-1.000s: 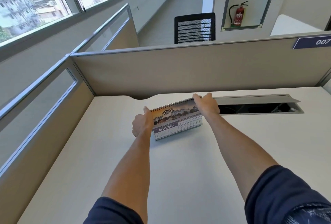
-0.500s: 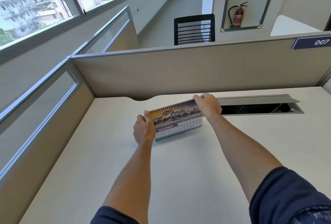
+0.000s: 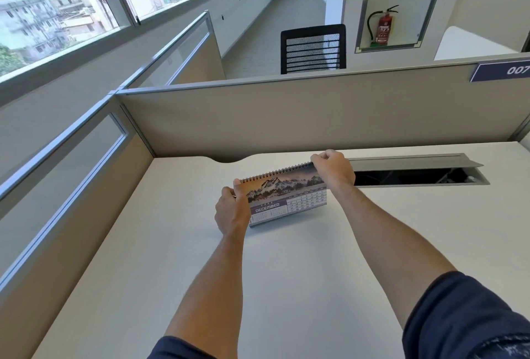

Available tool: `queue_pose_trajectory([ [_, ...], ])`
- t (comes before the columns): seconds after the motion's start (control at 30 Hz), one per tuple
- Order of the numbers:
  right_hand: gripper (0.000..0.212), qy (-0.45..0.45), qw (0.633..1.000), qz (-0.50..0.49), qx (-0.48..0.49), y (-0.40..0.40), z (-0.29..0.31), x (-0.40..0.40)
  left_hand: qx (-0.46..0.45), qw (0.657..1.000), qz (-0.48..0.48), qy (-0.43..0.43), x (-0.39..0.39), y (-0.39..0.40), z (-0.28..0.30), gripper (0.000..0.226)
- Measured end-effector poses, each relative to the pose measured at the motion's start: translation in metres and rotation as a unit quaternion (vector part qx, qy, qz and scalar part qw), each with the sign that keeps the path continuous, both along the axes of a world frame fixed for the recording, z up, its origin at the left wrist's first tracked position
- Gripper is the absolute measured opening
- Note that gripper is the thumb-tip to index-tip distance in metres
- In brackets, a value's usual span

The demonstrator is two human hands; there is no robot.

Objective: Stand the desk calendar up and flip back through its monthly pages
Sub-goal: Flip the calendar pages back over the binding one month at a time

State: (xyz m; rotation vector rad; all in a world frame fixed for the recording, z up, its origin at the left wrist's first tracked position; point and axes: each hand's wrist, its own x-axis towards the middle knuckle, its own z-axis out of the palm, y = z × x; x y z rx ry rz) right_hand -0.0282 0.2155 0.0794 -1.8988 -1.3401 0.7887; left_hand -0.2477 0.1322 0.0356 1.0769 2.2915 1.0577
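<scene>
The desk calendar point(image 3: 282, 195) stands tilted on the pale desk point(image 3: 286, 267), spiral binding along its top edge. Its facing page shows a snowy mountain picture and the word DECEMBER. My left hand point(image 3: 231, 211) grips the calendar's left end, thumb on the front near the top corner. My right hand point(image 3: 334, 169) pinches the top right corner at the spiral. The calendar's back and base are hidden from me.
A long cable slot with a raised grey lid point(image 3: 415, 171) lies open in the desk just right of my right hand. Beige partition panels point(image 3: 286, 117) wall the desk at the back and left. A black mesh chair point(image 3: 313, 49) stands beyond the partition.
Both hands have raised the calendar's top edge a little, so the page faces me more steeply. My left hand has slid lower along the left end.
</scene>
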Motion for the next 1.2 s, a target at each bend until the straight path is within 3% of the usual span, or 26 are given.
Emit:
queue_pose_trajectory([
  [0.4, 0.014, 0.017, 1.0, 0.006, -0.013, 0.004, -0.001, 0.001, -0.006, 1.0, 0.003, 0.001, 0.001, -0.001, 0.0, 0.065],
  [0.53, 0.013, 0.131, 0.991, 0.015, 0.026, 0.007, -0.004, 0.0, -0.007, 1.0, 0.0, -0.003, 0.001, 0.0, -0.001, 0.064],
  [0.6, 0.025, 0.209, 0.977, 0.024, 0.042, 0.008, -0.005, 0.0, -0.006, 1.0, 0.0, -0.014, 0.001, 0.0, -0.001, 0.067],
  [0.8, 0.061, 0.323, 0.941, 0.031, 0.096, 0.002, 0.0, 0.002, 0.019, 0.995, -0.009, -0.097, 0.002, -0.001, 0.002, 0.057],
  [0.97, 0.056, 0.382, 0.919, 0.009, 0.091, 0.001, -0.003, 0.003, 0.028, 0.988, -0.019, -0.151, -0.001, -0.004, 0.011, 0.053],
  [1.2, 0.049, 0.359, 0.924, -0.008, 0.133, -0.003, -0.01, 0.019, 0.044, 0.949, 0.021, -0.312, -0.019, -0.001, 0.018, 0.075],
])
